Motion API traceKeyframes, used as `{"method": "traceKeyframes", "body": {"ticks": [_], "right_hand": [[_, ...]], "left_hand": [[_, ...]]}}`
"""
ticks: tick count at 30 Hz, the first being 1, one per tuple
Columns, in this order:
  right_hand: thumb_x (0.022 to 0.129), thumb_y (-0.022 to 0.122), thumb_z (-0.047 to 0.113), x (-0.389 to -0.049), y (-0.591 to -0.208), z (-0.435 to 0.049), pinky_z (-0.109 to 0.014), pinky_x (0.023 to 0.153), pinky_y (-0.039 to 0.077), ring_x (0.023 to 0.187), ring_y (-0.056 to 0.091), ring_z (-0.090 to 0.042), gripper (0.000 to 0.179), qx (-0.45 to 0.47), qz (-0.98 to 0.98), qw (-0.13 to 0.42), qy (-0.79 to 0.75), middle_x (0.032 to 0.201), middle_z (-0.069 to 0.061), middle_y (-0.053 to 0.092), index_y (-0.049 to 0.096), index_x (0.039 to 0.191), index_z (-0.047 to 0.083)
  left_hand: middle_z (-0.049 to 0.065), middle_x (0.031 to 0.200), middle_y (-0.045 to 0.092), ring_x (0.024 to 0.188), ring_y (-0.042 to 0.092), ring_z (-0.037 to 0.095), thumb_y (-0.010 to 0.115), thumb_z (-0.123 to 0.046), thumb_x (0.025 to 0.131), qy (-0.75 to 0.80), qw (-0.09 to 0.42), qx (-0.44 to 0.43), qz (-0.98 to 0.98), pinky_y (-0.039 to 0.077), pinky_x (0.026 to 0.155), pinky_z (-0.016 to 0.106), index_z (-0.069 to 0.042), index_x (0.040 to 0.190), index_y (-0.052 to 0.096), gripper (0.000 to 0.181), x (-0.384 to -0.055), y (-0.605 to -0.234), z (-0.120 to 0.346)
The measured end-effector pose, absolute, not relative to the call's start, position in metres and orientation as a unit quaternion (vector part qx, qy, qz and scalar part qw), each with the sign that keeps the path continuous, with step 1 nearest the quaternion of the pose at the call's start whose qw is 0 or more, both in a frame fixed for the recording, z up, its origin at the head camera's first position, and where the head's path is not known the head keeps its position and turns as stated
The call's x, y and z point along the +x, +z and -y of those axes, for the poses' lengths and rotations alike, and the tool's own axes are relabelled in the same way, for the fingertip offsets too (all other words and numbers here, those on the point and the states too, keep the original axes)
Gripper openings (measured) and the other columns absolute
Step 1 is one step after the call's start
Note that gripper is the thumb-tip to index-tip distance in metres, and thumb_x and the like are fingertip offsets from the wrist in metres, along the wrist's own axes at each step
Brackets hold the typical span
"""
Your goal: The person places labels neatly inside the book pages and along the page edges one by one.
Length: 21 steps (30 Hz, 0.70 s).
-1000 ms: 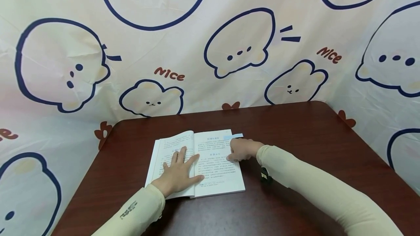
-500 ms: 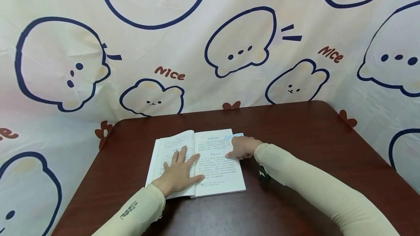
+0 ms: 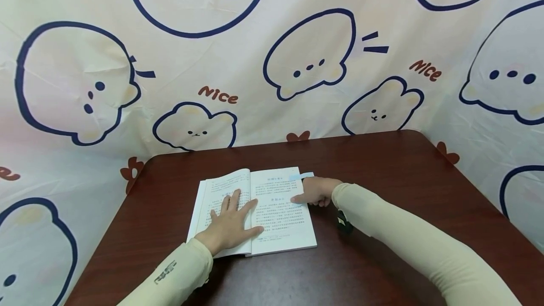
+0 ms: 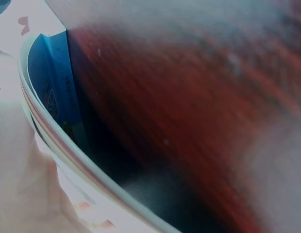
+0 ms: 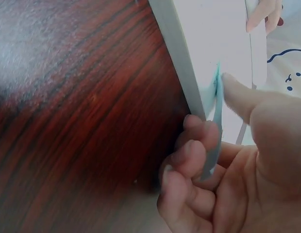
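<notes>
Book [image 3: 272, 216] is laid open on the tabletop [image 3: 361, 164] | left hand [image 3: 229, 228] is spread over the left page [image 3: 209, 195] | right hand [image 3: 316, 191] is curled at the edge of right page [image 3: 282, 233], where a light-blue strip [image 3: 306, 175] is held by it | both hands are placed apart

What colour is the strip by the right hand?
Light blue; the strip shows best in the head view.

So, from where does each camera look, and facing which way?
Head: on the head, facing forward and down at the open book on the table; left hand and right hand show.
Left wrist: on that wrist, facing the book's curved edge; hand unclear.
Right wrist: on that wrist, facing the pale-blue strip at the book's edge; both hands show.
Head and right wrist share the strip.
</notes>
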State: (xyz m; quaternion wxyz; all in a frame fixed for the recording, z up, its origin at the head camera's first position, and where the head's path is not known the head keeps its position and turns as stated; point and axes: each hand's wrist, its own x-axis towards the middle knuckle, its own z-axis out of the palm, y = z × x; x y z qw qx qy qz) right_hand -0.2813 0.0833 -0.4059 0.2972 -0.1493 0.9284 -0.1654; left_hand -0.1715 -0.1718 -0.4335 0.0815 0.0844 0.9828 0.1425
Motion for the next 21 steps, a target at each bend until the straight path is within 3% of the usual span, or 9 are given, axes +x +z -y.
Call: {"method": "traceKeyframes", "body": {"ticks": [10, 21], "right_hand": [[0.096, 0.067, 0.046, -0.2817, -0.4086, -0.0822, -0.026, 0.045, 0.043, 0.049, 0.045, -0.014, 0.044, -0.14, -0.938, 0.27, -0.164, 0.054, 0.0, 0.047, 0.057, 0.067, 0.015], [0.099, 0.065, 0.039, -0.2869, -0.403, -0.0892, -0.026, 0.052, 0.053, 0.051, 0.052, -0.012, 0.043, -0.154, -0.925, 0.308, -0.163, 0.057, 0.0, 0.057, 0.064, 0.064, 0.013]], "left_hand": [[0.022, 0.168, 0.012, 0.151, 0.017, 0.056, 0.064, -0.063, 0.089, 0.142, 0.079, 0.085, -0.983, 0.021, 0.102, 0.087, -0.026, 0.155, 0.042, 0.078, -0.1721, -0.4327, 0.1719], [0.022, 0.169, 0.011, 0.151, 0.016, 0.056, 0.063, -0.063, 0.089, 0.146, 0.081, 0.087, -0.982, 0.019, 0.102, 0.087, -0.026, 0.155, 0.042, 0.078, -0.1709, -0.4334, 0.1721]]}}
